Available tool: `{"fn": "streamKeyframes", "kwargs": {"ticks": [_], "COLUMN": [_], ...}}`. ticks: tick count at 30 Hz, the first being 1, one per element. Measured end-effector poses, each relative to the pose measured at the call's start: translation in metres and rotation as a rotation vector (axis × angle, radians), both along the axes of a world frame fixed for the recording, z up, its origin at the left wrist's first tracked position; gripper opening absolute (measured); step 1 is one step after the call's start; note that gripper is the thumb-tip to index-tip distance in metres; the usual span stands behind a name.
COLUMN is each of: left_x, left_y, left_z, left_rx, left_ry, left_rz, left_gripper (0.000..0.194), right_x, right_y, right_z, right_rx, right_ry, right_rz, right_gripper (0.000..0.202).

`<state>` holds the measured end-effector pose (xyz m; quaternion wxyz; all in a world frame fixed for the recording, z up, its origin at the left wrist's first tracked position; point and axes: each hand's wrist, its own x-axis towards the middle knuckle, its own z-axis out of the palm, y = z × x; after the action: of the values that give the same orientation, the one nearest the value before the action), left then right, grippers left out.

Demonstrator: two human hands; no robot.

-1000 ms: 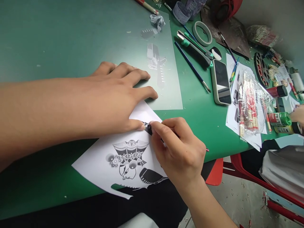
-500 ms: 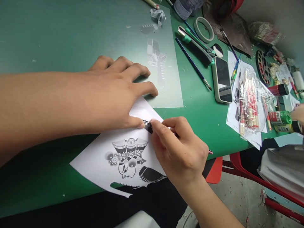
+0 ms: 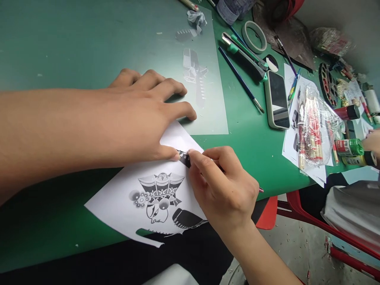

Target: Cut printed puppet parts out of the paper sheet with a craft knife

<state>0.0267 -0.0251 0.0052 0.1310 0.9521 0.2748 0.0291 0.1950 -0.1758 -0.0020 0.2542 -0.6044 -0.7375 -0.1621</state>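
Note:
A white printed sheet (image 3: 115, 198) lies on the green table, showing a black-and-white crowned head in profile (image 3: 160, 198) and dark patterned shapes. Its lower edge is cut away in places. My left hand (image 3: 145, 114) rests with fingers spread, the thumb pressing the sheet beside a small dark printed strip (image 3: 184, 158). Close by, my right hand (image 3: 222, 182) is closed in a pinch at that strip. Behind its fingers the pink end (image 3: 261, 189) of a slim pen-like tool sticks out; the tip is hidden.
Beyond my hands lies a translucent sheet (image 3: 218, 114) with cut pieces. To the right are a paintbrush (image 3: 240, 79), utility knife (image 3: 246, 55), tape roll (image 3: 254, 36), phone (image 3: 278, 99) and bagged red sticks (image 3: 314, 130). Another person's hand (image 3: 372, 142) shows at the right edge.
The whole view has shifted very slightly left. Both hands keep the same pose on the sheet, with hardly any visible movement.

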Motion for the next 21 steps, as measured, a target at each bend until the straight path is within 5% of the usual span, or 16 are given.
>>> {"fn": "streamKeyframes", "kwargs": {"ticks": [8, 15, 18, 21], "left_x": [-0.004, -0.001, 0.004, 0.007], "left_y": [0.001, 0.002, 0.001, 0.001], "left_z": [-0.004, 0.003, 0.008, 0.009], "left_rx": [-0.002, -0.011, -0.032, -0.027], "left_ry": [-0.018, 0.042, 0.072, 0.018], "left_rz": [-0.024, 0.007, 0.03, -0.011], "left_gripper": [0.071, 0.081, 0.077, 0.06], "right_x": [0.01, -0.019, -0.023, -0.005], "right_y": [-0.001, -0.018, -0.028, -0.024], "right_z": [-0.003, 0.005, 0.013, 0.017], "right_rx": [0.009, -0.062, -0.16, -0.248], "right_ry": [0.113, 0.09, 0.189, 0.271], "right_rz": [-0.122, -0.326, -0.272, -0.058], "right_gripper": [0.01, 0.011, 0.013, 0.012]}}
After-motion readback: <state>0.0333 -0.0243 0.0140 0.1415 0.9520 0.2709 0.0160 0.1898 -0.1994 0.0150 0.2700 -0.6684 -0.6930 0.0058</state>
